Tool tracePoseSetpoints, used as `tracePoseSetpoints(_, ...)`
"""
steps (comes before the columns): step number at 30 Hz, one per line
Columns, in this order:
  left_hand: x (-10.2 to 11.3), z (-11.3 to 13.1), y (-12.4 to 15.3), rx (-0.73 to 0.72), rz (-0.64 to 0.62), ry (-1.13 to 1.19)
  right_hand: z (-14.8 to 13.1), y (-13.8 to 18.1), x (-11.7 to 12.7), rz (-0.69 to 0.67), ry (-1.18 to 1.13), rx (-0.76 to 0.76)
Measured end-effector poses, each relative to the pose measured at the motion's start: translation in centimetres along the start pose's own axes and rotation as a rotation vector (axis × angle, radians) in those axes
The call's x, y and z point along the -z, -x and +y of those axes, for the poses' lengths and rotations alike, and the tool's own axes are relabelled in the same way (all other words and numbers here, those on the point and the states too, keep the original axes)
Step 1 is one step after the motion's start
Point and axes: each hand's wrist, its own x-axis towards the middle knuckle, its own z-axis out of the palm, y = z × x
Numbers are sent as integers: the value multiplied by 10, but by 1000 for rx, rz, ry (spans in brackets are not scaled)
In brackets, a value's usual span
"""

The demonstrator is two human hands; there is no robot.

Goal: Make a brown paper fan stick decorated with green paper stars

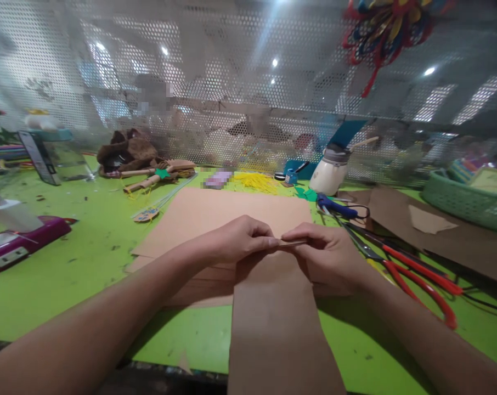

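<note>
A long strip of brown paper runs from the near table edge up to my hands. My left hand and my right hand meet at its far end, both with fingers pinched closed on the strip's top edge, fingertips almost touching. Under the strip lie larger brown paper sheets on the green table.
Red-handled scissors and blue-handled scissors lie right of my right hand. A white glue jar, a green basket, a purple device at left, brown cloth and a perforated metal screen at the back.
</note>
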Motion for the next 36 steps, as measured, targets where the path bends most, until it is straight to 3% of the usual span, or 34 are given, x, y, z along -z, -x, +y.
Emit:
tracePoseSetpoints(3, 1, 3, 0, 7, 30, -68, -3, 0, 6, -136, -337, -213)
tracePoseSetpoints(5, 2, 4, 0, -5, 32, -101, -6, -1, 11, -198, -445, -253)
tracePoseSetpoints(12, 3, 10, 3, -97, 82, -178, -17, -3, 14, -202, -54, -268)
tracePoseSetpoints(25, 4, 12, 8, -118, 163, -221, -21, -1, 18, -86, 151, -65)
tracePoseSetpoints(30, 3, 12, 9, -187, 229, -332, -21, -3, 19, -89, 253, 48)
tracePoseSetpoints(36, 1, 12, 9, -286, 310, -450, -17, -2, 21, -81, 211, 100)
